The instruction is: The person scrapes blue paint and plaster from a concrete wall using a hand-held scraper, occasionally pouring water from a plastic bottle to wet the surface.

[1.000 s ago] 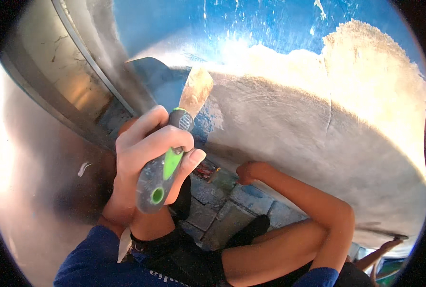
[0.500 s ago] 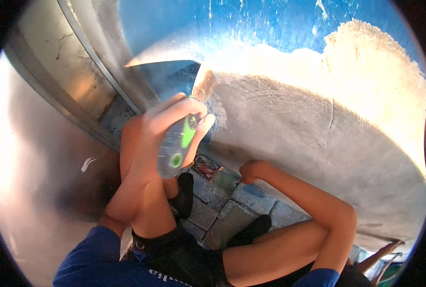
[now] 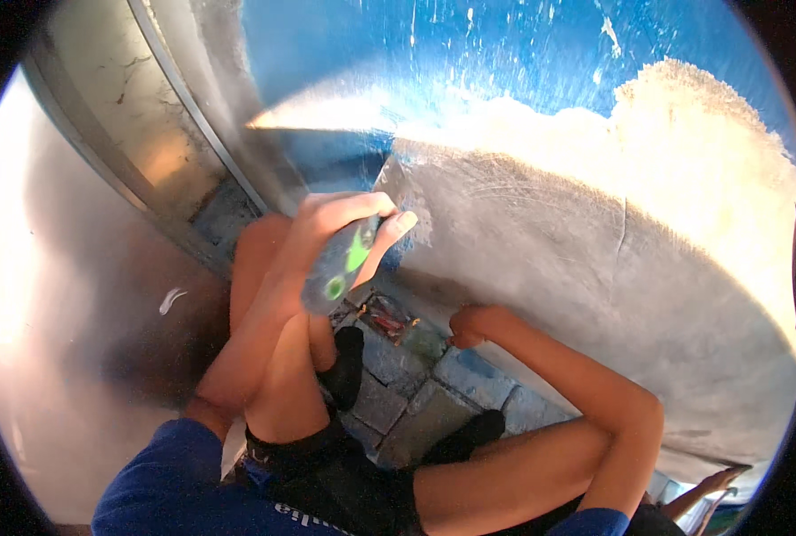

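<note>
Grey-and-green, our scraper (image 3: 357, 254) should be light and stiff, best held by the handle (image 3: 334, 271) our left fingers (image 3: 351, 209) clasp (whether our right fingers (image 3: 463, 329) hold anything, we cannot tell).

A shiny panel (image 3: 85, 348) stands left of grey paving blocks (image 3: 434, 413).

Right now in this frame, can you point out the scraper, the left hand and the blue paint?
Scraper (image 3: 336, 263): head view, on the grey part of its handle.
Left hand (image 3: 314, 236): head view, on the back of the hand.
Blue paint (image 3: 541, 64): head view, on its upper stretch.
</note>
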